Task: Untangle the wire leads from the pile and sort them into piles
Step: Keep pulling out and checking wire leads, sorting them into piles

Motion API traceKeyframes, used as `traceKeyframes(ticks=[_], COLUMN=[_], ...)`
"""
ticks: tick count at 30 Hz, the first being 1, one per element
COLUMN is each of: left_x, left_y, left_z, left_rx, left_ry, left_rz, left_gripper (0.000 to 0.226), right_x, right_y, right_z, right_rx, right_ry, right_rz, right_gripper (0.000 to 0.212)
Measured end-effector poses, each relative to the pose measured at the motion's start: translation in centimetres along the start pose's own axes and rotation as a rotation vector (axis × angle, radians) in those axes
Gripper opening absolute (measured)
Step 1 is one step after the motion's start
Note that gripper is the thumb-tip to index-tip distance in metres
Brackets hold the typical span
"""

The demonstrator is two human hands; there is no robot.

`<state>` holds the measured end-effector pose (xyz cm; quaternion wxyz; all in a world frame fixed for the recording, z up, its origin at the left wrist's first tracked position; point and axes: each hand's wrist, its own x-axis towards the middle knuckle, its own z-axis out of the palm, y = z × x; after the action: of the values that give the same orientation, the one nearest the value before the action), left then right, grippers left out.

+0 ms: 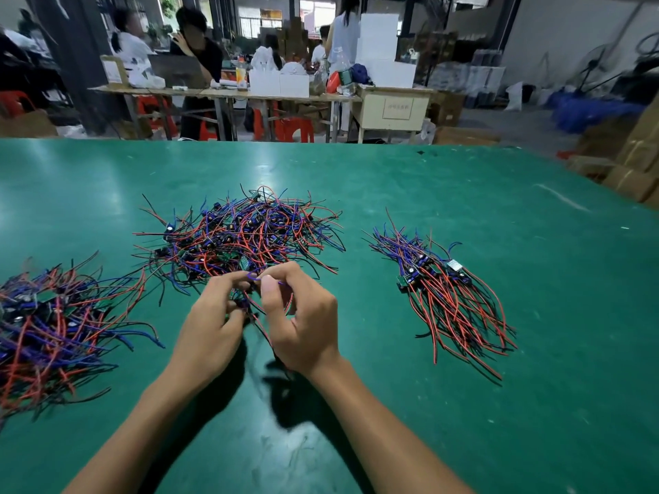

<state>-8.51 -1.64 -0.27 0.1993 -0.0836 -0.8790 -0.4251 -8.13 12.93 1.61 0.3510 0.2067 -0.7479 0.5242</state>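
Head view looks down on a green table (pixel 392 180) where both hands meet at the near edge of the tangled pile (pixel 242 233) in the middle. The left hand (pixel 214 326) has its fingers curled inward around a small clump of leads (pixel 246 303), and the right hand (pixel 303 326) pinches a blue wire (pixel 255 278) between thumb and forefinger, with its other fingers bent round the same clump. What lies inside the two palms is hidden, and I cannot tell how many leads they hold; dark wires trail down between the wrists and blur into shadow. The tangled pile is a loose heap of red, black and blue wires with small dark components among them, strands pointing every way. To the right, well apart, sits a sorted pile (pixel 442 290), its wires lying roughly parallel with little green boards at the upper end. A left pile (pixel 53 329) lies at the frame's edge, partly cut off and blurred.
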Motion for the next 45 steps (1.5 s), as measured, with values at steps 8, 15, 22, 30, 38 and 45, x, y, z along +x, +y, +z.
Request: traceKeyframes(ticks=[8, 15, 22, 30, 38, 45], left_x=[0.1, 0.3, 0.4, 0.6, 1.2, 1.4], left_y=[0.4, 0.5, 3.5, 4.6, 5.0, 4.4], left_z=[-0.3, -0.8, -2.6, -3.8, -4.2, -4.3], left_rx=[-0.098, -0.015, -0.205, -0.284, -0.857, -0.959], left_ry=[0.025, 0.101, 0.230, 0.109, -0.012, 0.038], left_rz=[0.150, 0.126, 0.163, -0.066, -0.379, -0.412], left_gripper=[0.047, 0.021, 0.015, 0.025, 0.037, 0.035], right_x=[1.4, 2.8, 4.6, 4.8, 4.2, 1.2], right_y=[-3.4, -4.3, -2.9, -1.2, -0.7, -1.8], right_z=[-0.8, -2.3, -3.8, -4.0, -4.1, -1.4], right_rx=[0.619, 0.872, 0.851, 0.633, 0.347, -0.169], right_ry=[-0.255, -0.366, 0.031, 0.184, 0.225, 0.012], right_rz=[0.382, 0.502, 0.620, 0.595, 0.537, 0.132], right_gripper=[0.020, 0.020, 0.016, 0.015, 0.016, 0.037])
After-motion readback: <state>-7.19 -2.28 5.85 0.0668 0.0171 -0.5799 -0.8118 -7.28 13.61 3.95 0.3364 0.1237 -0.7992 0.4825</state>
